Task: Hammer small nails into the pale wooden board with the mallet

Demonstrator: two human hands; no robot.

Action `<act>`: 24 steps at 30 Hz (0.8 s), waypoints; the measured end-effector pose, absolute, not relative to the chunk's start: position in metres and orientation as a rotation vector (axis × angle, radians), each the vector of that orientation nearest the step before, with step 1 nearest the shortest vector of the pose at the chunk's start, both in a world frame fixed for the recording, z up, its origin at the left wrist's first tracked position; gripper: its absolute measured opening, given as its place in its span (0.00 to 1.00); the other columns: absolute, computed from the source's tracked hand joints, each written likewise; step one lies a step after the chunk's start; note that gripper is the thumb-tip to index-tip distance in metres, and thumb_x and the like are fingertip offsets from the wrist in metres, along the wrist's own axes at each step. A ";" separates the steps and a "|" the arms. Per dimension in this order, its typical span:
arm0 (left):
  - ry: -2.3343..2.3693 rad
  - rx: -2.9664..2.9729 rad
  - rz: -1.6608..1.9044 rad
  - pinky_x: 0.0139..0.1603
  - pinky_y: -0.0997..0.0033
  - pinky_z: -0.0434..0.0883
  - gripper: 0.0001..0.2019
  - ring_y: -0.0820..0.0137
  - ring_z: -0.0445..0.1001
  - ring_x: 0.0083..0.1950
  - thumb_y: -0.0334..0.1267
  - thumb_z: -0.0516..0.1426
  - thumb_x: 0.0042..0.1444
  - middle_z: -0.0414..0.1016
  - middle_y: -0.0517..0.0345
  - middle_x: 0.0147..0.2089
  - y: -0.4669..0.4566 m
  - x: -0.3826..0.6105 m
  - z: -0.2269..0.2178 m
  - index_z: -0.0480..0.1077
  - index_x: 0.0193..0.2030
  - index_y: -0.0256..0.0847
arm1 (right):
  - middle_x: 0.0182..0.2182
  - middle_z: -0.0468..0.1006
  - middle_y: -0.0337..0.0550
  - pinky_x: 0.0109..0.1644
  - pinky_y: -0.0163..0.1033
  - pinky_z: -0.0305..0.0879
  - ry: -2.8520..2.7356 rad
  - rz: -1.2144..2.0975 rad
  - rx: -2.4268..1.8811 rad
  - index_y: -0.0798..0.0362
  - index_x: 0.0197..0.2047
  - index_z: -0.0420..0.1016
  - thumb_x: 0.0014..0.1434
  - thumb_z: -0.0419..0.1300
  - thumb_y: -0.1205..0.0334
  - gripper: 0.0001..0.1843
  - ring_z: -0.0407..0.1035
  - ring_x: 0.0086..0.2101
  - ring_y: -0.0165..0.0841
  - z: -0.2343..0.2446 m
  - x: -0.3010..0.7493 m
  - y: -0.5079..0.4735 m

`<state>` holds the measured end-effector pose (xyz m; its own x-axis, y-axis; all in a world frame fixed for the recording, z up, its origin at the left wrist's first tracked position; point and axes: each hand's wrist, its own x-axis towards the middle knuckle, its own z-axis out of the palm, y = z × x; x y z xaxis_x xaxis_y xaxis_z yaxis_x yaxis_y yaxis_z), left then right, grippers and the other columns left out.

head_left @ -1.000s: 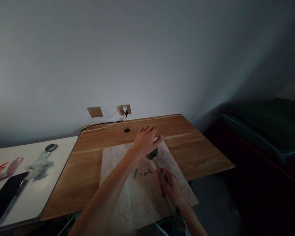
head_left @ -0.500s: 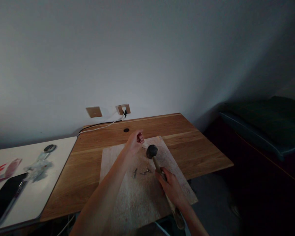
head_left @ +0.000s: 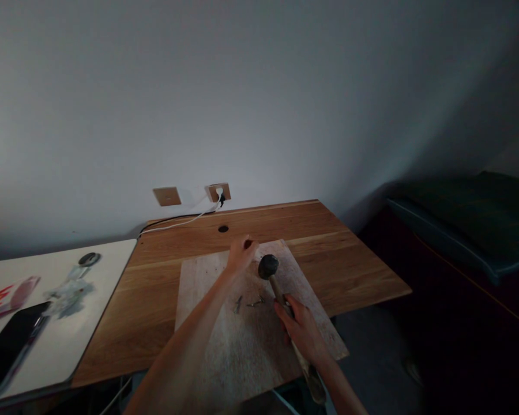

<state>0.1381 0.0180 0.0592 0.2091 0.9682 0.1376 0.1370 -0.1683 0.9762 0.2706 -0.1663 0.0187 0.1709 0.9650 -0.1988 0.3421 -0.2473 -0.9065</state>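
My right hand (head_left: 299, 324) is wrapped round the wooden handle of a mallet (head_left: 268, 267) with a dark round head. The head hovers over, or rests on, the far part of a worn pale board (head_left: 225, 360); I cannot tell which. Just left of the mallet head, my left hand (head_left: 242, 252) is closed in a pinch near the board's far edge. Whatever sits between its fingertips is too small to make out. Several small metal pieces that look like screws or nails (head_left: 256, 302) lie on the board between my forearms.
The board lies on a wooden table (head_left: 358, 262) against the wall. On a white table (head_left: 95, 300) at left are a phone (head_left: 12, 346), crumpled plastic (head_left: 70, 297), a red-and-white packet (head_left: 8, 297) and a round dark object (head_left: 89, 259). Cables (head_left: 177, 223) run to a wall socket (head_left: 219, 192).
My left hand has shifted slightly down and its fingers have turned toward the mallet head. The right hand and mallet have barely moved.
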 end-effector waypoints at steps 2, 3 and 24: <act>1.176 1.918 0.993 0.31 0.73 0.57 0.08 0.72 0.64 0.27 0.34 0.57 0.52 0.65 0.65 0.23 0.014 0.137 0.059 0.65 0.24 0.42 | 0.19 0.68 0.32 0.21 0.34 0.61 -1.251 1.074 -1.719 0.52 0.43 0.69 0.64 0.53 0.44 0.19 0.67 0.17 0.31 0.019 0.271 -0.166; 1.201 2.092 0.928 0.32 0.72 0.58 0.07 0.71 0.66 0.28 0.35 0.57 0.54 0.68 0.63 0.25 0.012 0.136 0.059 0.67 0.25 0.42 | 0.19 0.68 0.32 0.20 0.34 0.61 -1.251 1.076 -1.723 0.52 0.43 0.69 0.64 0.53 0.44 0.19 0.67 0.17 0.31 0.019 0.271 -0.167; 0.736 0.471 1.171 0.23 0.78 0.56 0.17 0.79 0.53 0.19 0.38 0.60 0.51 0.50 0.72 0.19 0.040 0.129 0.073 0.53 0.23 0.44 | 0.20 0.70 0.34 0.23 0.35 0.61 -1.292 1.010 -1.754 0.51 0.40 0.70 0.64 0.52 0.42 0.20 0.68 0.19 0.32 0.013 0.273 -0.166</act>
<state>0.1287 0.0399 0.0727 0.2018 0.9413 -0.2705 -0.6525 0.3351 0.6796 0.2727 -0.1659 0.0127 0.1897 0.9668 -0.1711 0.3994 -0.2352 -0.8861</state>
